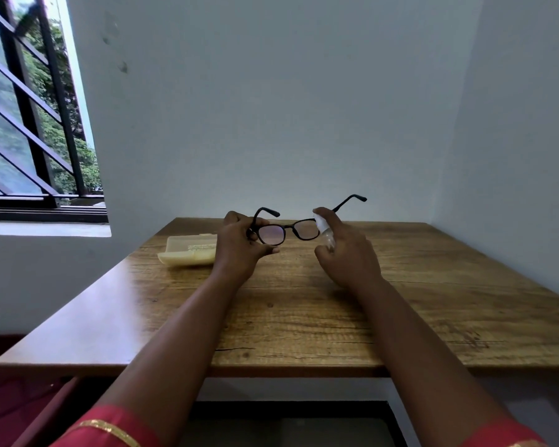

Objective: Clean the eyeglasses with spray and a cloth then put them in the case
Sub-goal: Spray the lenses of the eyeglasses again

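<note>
Left hand [239, 243]: fingers pinch the black eyeglasses [288, 229] at the left hinge, held above the wooden surface [304, 311], temples unfolded and pointing away. Right hand [346, 253]: fingers curled around a small clear spray bottle [324, 230], index finger on top, nozzle just beside the right lens. Cream glasses case [188, 251] lies on the surface to the left, lid state unclear. No cloth in view.

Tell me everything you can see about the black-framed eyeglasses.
The black-framed eyeglasses have thin dark rims that look like plastic, rounded clear lenses and both temple arms unfolded, pointing away from the person. They are held above the wooden table. The left hand grips the left rim; the right hand aims a small clear spray bottle at the right lens.
</note>
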